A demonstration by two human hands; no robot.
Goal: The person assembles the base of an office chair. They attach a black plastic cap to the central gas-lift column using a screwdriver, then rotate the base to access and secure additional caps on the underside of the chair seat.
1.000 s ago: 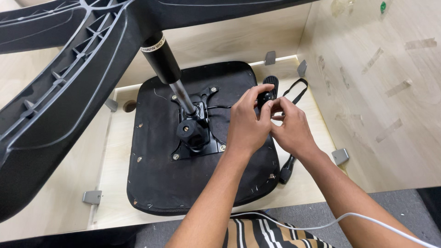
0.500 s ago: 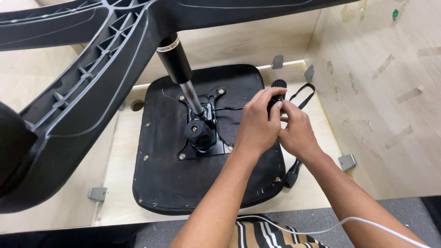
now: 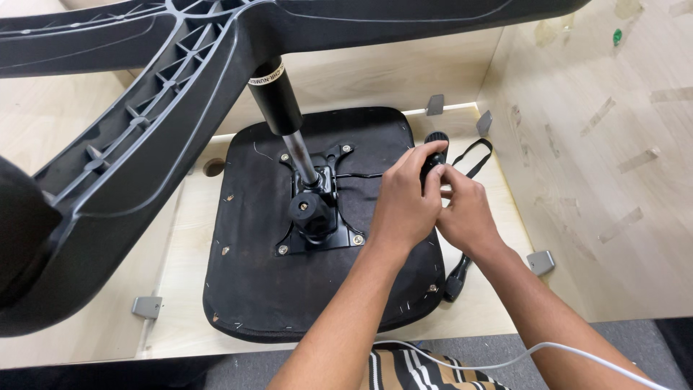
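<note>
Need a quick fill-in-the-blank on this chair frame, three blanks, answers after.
1. Both hands, left hand and right hand, close on the black ____ at the seat's right edge.
2. The seat lies with its underside facing ____.
3. The metal plate under the gas cylinder is fixed to the seat with ____.

Answers: lever; up; screws

Left hand and right hand pinch black lever handle beside upturned chair seat.
</note>
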